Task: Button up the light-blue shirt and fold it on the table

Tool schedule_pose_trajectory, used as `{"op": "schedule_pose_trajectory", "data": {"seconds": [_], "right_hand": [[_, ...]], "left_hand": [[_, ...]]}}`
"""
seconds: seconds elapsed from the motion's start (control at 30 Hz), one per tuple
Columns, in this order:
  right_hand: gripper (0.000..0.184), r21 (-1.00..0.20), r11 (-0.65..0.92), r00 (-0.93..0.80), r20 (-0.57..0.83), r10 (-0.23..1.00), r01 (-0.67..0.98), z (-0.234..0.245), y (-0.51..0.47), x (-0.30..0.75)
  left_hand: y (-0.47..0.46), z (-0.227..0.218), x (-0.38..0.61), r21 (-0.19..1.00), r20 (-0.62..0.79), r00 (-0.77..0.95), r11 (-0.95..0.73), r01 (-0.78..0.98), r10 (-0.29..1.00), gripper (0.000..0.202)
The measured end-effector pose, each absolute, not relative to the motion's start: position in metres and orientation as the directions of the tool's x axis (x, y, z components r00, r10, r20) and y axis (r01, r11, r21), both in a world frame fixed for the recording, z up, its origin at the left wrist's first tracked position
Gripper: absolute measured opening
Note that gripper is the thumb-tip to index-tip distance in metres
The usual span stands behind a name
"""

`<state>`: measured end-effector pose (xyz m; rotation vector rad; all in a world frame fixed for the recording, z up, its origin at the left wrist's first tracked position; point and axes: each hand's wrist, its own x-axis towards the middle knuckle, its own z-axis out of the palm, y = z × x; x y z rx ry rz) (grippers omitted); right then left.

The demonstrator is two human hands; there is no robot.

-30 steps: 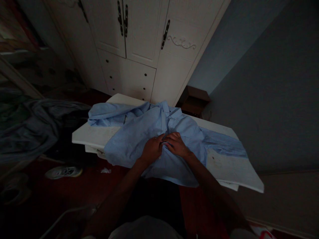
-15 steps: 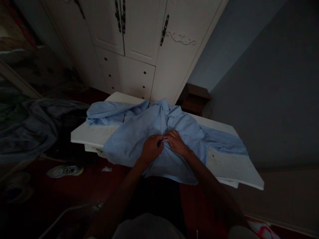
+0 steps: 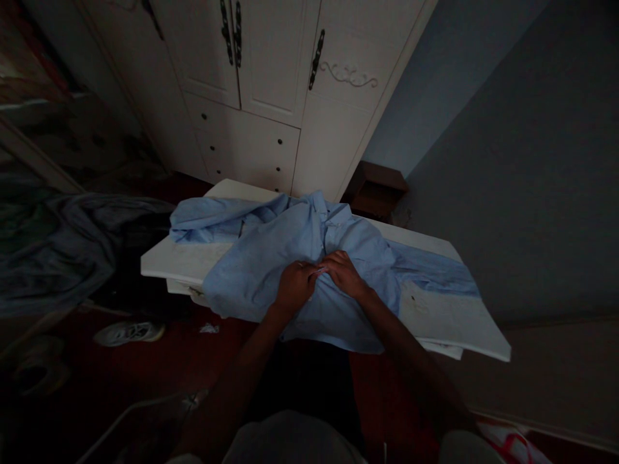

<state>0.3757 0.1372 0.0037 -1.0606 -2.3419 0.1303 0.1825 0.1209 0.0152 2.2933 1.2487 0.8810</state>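
Note:
A light blue button-up shirt [image 3: 256,258] lies spread over a white tabletop [image 3: 449,322], its collar at the far edge and its hem hanging over the near edge. One sleeve lies folded to the left, the other stretches out to the right. My left hand [image 3: 296,283] is closed on the shirt's front placket, fingers pinched together. Right beside it my right hand [image 3: 342,272] pinches the same strip of cloth, the fingertips nearly meeting. Any button between the fingers is hidden.
Behind the table stands a white wardrobe [image 3: 271,77] with dark handles and drawers. A small brown cabinet [image 3: 374,190] is at the back right. On the red floor at left lies a shoe [image 3: 129,333]; dark clothing [image 3: 72,245] is heaped above it.
My left hand has turned slightly, and the dark gap by its thumb no longer shows. Both hands stay on the shirt placket. The view has shifted a little.

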Motion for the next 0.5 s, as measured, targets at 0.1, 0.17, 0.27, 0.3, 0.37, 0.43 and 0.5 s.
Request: {"op": "schedule_pose_trajectory", "data": {"seconds": [0.1,0.17,0.27,0.3,0.37,0.43,0.5], "right_hand": [[0.034,-0.373,0.686,-0.537,0.432,0.725,0.625,0.0025,0.1393,0.377],[0.034,-0.383,0.689,-0.539,0.433,0.722,0.615,0.0016,0.1399,0.3776],[0.034,-0.365,0.687,-0.542,0.429,0.723,0.628,0.0007,0.1398,0.3777],[0.034,-0.36,0.684,-0.541,0.426,0.726,0.634,0.0006,0.1396,0.3776],[0.033,-0.353,0.678,-0.541,0.417,0.731,0.645,0.0009,0.1392,0.3772],[0.031,-0.346,0.677,-0.544,0.411,0.732,0.65,0.0017,0.1386,0.3769],[0.029,-0.341,0.68,-0.547,0.412,0.729,0.649,0.0026,0.1379,0.3766]], "left_hand": [[0.1218,0.0122,0.1834,0.612,0.332,0.396,-0.515,0.6,0.856,0.022],[0.1223,0.0112,0.1837,0.604,0.324,0.398,-0.511,0.611,0.858,0.022],[0.1223,0.0111,0.1838,0.59,0.32,0.404,-0.514,0.623,0.857,0.023],[0.1223,0.0114,0.1838,0.59,0.32,0.409,-0.517,0.62,0.855,0.023],[0.1225,0.0122,0.1835,0.594,0.321,0.42,-0.526,0.609,0.849,0.024],[0.1229,0.0132,0.183,0.597,0.322,0.435,-0.537,0.596,0.841,0.025],[0.123,0.0142,0.1827,0.584,0.321,0.447,-0.546,0.6,0.835,0.026]]}}
